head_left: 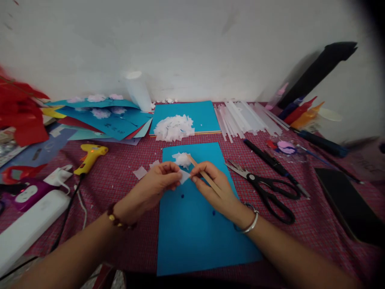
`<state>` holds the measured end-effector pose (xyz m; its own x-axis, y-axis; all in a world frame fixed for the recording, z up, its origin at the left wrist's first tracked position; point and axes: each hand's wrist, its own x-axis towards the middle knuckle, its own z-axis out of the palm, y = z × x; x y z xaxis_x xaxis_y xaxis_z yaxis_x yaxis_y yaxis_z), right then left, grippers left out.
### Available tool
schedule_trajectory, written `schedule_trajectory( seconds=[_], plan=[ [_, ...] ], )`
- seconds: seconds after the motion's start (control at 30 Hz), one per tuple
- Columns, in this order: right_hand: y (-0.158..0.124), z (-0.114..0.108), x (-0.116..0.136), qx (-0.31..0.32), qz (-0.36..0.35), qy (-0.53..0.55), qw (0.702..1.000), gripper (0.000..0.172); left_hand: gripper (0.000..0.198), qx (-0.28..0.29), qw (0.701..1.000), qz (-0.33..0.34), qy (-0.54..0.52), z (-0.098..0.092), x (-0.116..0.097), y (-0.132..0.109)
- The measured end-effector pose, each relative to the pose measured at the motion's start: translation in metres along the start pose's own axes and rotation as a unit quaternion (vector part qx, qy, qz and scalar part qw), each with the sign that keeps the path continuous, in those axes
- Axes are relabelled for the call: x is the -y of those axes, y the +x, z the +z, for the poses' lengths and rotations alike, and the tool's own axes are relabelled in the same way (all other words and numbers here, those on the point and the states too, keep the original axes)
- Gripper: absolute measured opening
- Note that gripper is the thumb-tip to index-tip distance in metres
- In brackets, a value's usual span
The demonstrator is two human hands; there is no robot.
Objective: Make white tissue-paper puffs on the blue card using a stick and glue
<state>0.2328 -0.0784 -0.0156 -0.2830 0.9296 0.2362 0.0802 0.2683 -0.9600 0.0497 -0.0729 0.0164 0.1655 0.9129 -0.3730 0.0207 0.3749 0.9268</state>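
Note:
Over a blue sheet of card (pixel 192 233), my left hand (pixel 161 178) pinches a small white paper piece (pixel 184 177) between thumb and fingers. My right hand (pixel 215 186) is closed with a flat wooden stick (pixel 207 178) lying across it, and its thumb and fingertip meet at the paper's right edge. The stick's far end reaches a ruffled white paper cluster (pixel 182 159) on the card, just beyond both hands. Two small dark blue dots show on the card, one dot (pixel 182 196) below the paper. Loose white squares (pixel 140 173) lie left of the card.
Black-handled scissors (pixel 264 186) and a dark pen (pixel 266 157) lie to the right, near a phone (pixel 345 200). Behind are a white paper heap (pixel 174 128) and glue sticks (pixel 240 116). A yellow glue gun (pixel 91 157) and white power strip (pixel 33 228) sit left.

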Motion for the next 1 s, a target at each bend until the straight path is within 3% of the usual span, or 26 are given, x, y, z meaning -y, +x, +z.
schedule_trajectory(
  seconds=[0.13,0.23,0.33,0.5,0.67,1.0],
  plan=[
    [0.003,-0.009,-0.002,-0.029,0.007,0.038,0.999,0.016,0.013,-0.030,0.987,0.097,0.123,-0.027,-0.034,0.017],
    [0.004,-0.016,-0.004,-0.040,0.009,0.019,0.999,0.022,0.011,0.006,0.977,0.116,0.181,-0.036,-0.043,0.030],
    [0.005,-0.017,-0.008,-0.032,0.011,-0.010,0.999,0.022,0.010,0.047,0.973,0.112,0.197,-0.039,-0.034,0.039],
    [0.012,-0.011,-0.018,-0.012,0.039,-0.043,0.998,0.022,0.010,0.057,0.970,0.110,0.209,-0.050,-0.012,0.049],
    [0.020,-0.009,-0.022,-0.021,0.055,-0.043,0.997,0.021,0.011,0.087,0.968,0.105,0.209,-0.060,-0.007,0.051],
    [0.023,-0.009,-0.022,-0.033,0.073,-0.037,0.996,0.020,0.018,0.138,0.956,0.117,0.230,-0.038,-0.002,0.052]
  ],
)
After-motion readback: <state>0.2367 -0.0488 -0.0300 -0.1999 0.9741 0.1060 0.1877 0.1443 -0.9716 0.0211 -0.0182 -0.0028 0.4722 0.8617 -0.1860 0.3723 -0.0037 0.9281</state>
